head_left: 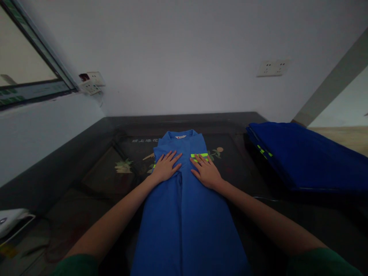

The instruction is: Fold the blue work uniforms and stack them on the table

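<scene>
A blue garment (pixel 201 214) lies lengthwise on the dark table, its collar and white label at the far end. Its sides are tucked in, and a lengthwise edge runs down its middle. My left hand (pixel 166 167) rests flat on the upper left part, fingers spread. On the upper right part lies my right hand (pixel 207 173), also flat with fingers apart, partly covering a yellow-green strip (pixel 199 155). Another bit of yellow-green shows beside my left hand. The garment's near end runs out of view.
Several folded darker blue pieces (pixel 310 157) are stacked on the right of the dark glossy table (pixel 97 176). A white device (pixel 13 222) sits at the left edge. Behind the table stands a wall with sockets (pixel 273 68); a window is at upper left.
</scene>
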`<move>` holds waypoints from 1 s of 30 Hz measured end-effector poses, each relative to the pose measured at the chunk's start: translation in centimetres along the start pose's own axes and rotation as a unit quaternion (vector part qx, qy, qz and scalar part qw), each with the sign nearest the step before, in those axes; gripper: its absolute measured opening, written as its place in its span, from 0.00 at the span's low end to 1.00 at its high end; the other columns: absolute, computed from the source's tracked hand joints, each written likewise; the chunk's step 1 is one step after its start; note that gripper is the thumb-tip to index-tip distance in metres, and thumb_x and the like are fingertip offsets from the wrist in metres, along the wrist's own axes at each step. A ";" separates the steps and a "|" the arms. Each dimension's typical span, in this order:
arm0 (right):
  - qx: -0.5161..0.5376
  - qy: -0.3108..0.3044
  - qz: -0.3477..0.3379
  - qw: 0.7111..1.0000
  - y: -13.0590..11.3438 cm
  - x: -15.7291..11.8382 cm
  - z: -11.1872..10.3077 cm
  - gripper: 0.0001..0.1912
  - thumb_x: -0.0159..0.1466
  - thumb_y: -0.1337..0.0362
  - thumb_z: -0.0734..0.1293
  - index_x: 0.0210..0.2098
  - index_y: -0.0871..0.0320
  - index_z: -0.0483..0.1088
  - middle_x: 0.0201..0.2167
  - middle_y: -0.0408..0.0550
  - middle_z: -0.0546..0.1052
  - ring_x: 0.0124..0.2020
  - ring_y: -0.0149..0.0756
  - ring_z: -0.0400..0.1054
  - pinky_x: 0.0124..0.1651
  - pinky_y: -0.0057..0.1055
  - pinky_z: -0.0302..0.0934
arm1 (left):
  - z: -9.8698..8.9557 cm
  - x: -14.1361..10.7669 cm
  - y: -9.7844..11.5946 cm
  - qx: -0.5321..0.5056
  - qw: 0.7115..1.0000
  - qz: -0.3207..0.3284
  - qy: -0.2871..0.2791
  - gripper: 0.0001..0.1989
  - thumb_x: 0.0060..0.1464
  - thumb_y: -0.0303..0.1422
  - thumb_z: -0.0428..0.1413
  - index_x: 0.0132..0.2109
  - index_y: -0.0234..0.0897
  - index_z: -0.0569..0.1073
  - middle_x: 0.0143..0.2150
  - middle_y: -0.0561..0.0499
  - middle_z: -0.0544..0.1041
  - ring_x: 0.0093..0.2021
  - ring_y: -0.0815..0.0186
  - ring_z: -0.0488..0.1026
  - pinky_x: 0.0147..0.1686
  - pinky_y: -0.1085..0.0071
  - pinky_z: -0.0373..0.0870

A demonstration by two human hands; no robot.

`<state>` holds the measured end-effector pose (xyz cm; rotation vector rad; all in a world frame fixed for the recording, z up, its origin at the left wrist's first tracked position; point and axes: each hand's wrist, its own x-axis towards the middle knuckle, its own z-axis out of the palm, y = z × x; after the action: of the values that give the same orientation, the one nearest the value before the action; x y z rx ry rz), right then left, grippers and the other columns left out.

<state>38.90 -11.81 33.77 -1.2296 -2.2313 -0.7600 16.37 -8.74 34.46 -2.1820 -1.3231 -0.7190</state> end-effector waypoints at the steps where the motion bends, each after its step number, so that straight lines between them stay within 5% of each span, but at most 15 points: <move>1: 0.000 -0.001 0.000 1.000 0.1 0.0 0.0 0.29 0.70 0.52 0.52 0.67 0.57 0.54 0.68 0.56 0.54 0.69 0.47 0.45 0.68 0.51 0.37 | -0.2 0.0 -0.1 0.002 1.000 0.000 -0.004 0.28 0.64 0.47 0.40 0.68 0.50 0.53 0.70 0.51 0.53 0.70 0.56 0.46 0.65 0.51 0.46; 6: 0.001 0.015 -0.013 1.000 -0.8 -0.4 -0.5 0.27 0.70 0.56 0.54 0.66 0.55 0.55 0.68 0.55 0.54 0.69 0.49 0.44 0.67 0.56 0.35 | -1.1 -0.8 1.9 -0.016 0.999 -0.019 -0.025 0.25 0.66 0.40 0.39 0.67 0.44 0.58 0.69 0.47 0.56 0.70 0.56 0.48 0.65 0.48 0.46; 10: 0.043 0.015 -0.039 0.998 -2.2 -1.9 -0.5 0.26 0.70 0.60 0.52 0.66 0.58 0.56 0.67 0.53 0.56 0.68 0.45 0.47 0.68 0.50 0.42 | -1.1 -2.9 3.5 -0.070 0.996 0.037 -0.043 0.26 0.66 0.41 0.38 0.68 0.43 0.55 0.70 0.48 0.54 0.70 0.60 0.47 0.66 0.53 0.46; 18: 0.046 -0.007 -0.086 0.995 -2.3 -3.9 -0.2 0.27 0.70 0.52 0.54 0.67 0.50 0.54 0.68 0.54 0.53 0.69 0.47 0.43 0.67 0.53 0.41 | -0.6 -4.8 0.4 -0.015 0.995 0.090 -0.042 0.25 0.67 0.44 0.37 0.69 0.52 0.51 0.71 0.53 0.50 0.70 0.62 0.45 0.66 0.54 0.44; 23: 0.035 -0.025 -0.081 0.996 -2.7 -3.7 -0.6 0.27 0.70 0.52 0.54 0.67 0.49 0.53 0.68 0.55 0.52 0.69 0.50 0.41 0.66 0.56 0.40 | -0.7 -4.5 0.6 0.006 0.995 0.091 -0.036 0.25 0.67 0.42 0.38 0.69 0.51 0.51 0.71 0.52 0.49 0.71 0.61 0.44 0.66 0.53 0.43; 30: 0.077 -0.016 -0.060 0.995 -4.7 -3.8 -1.1 0.28 0.69 0.59 0.54 0.67 0.61 0.53 0.68 0.55 0.52 0.69 0.48 0.44 0.67 0.50 0.44 | -0.7 -5.6 1.2 -0.095 0.995 0.032 0.000 0.29 0.64 0.39 0.40 0.68 0.29 0.54 0.69 0.39 0.55 0.69 0.61 0.50 0.66 0.61 0.50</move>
<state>36.81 -16.88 31.04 -1.0500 -2.3585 -0.6019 15.11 -13.28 31.19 -2.3616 -1.2238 -0.8500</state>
